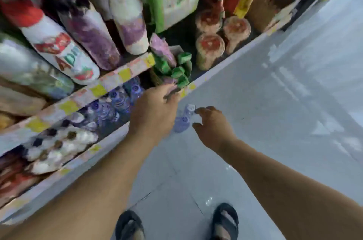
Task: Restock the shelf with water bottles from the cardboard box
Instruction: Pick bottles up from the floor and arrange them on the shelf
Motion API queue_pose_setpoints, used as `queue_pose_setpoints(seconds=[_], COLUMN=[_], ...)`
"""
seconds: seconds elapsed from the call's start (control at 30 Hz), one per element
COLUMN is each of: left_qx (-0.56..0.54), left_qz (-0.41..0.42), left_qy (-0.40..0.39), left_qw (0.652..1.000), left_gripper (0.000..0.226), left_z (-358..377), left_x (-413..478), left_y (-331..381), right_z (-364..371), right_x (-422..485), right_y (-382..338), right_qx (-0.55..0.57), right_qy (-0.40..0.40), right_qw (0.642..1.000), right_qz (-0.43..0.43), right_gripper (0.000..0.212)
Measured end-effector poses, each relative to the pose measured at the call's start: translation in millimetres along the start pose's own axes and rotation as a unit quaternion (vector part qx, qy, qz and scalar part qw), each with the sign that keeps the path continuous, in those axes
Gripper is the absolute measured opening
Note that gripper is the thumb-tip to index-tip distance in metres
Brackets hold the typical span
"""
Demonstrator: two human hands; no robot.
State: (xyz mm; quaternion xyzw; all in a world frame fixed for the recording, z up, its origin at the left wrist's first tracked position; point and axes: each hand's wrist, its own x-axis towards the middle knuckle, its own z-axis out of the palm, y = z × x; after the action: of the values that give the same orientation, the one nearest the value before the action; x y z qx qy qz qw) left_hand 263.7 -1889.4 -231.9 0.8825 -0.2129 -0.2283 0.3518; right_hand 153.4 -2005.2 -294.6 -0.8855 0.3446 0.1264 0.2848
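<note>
The view is blurred. A small clear water bottle (pixel 183 120) with a pale cap appears to stand on the grey floor by the shelf base. My left hand (pixel 155 110) reaches forward over the lowest shelf's edge, fingers extended, nothing visible in it. My right hand (pixel 213 127) hovers above and right of the bottle, its fingers loosely curved and holding nothing. Several water bottles (pixel 115 102) with blue labels stand on the low shelf (pixel 64 107) left of my left hand. No cardboard box is in view.
Big bagged goods (pixel 64 51) fill the upper shelf. Green packets (pixel 176 66) and round jars (pixel 210 47) sit past my left hand. White packs (pixel 59 145) lie lower left. Grey tiled aisle floor (pixel 275 121) spreads to the right. My sandalled feet (pixel 225 220) are at the bottom.
</note>
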Motion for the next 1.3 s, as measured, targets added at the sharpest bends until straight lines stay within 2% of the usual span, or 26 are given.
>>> queue_pose_setpoints(seconds=[0.13,0.3,0.43,0.57,0.73,0.87,1.0,1.1,1.2,1.3], left_qx=[0.001,-0.023,-0.028,-0.045,-0.092,-0.18,-0.277,-0.343,-0.325,-0.31], left_qz=[-0.014,-0.05,-0.064,-0.067,-0.057,-0.029,0.044,0.098,0.196,0.246], left_qy=[-0.015,-0.03,-0.029,-0.031,-0.027,-0.075,-0.09,-0.086,-0.042,-0.01], left_qw=[1.0,0.998,0.997,0.996,0.994,0.98,0.956,0.93,0.924,0.918], left_gripper=[0.02,0.029,0.036,0.035,0.035,0.042,0.045,0.032,0.036,0.035], left_z=[63,105,107,82,8,-78,-195,-283,-359,-419], left_x=[29,43,41,28,-10,-50,-100,-132,-165,-195], left_y=[-80,-144,-153,-133,-59,32,155,248,329,389], right_z=[88,149,152,114,3,-128,-290,-396,-481,-550], right_x=[60,97,103,81,12,-66,-171,-238,-291,-336], right_y=[29,53,57,41,-14,-83,-176,-244,-299,-346], right_qx=[-0.022,-0.013,-0.015,-0.029,0.001,0.002,0.008,-0.009,-0.009,0.005], right_qy=[-0.004,0.022,0.057,0.057,0.094,0.137,0.189,0.257,0.308,0.338], right_qw=[1.0,0.999,0.997,0.996,0.99,0.978,0.958,0.931,0.908,0.886], right_qz=[-0.017,-0.044,-0.052,-0.063,-0.104,-0.159,-0.214,-0.259,-0.284,-0.317], right_gripper=[0.041,0.028,0.016,0.019,0.034,0.027,0.02,0.026,0.033,0.04])
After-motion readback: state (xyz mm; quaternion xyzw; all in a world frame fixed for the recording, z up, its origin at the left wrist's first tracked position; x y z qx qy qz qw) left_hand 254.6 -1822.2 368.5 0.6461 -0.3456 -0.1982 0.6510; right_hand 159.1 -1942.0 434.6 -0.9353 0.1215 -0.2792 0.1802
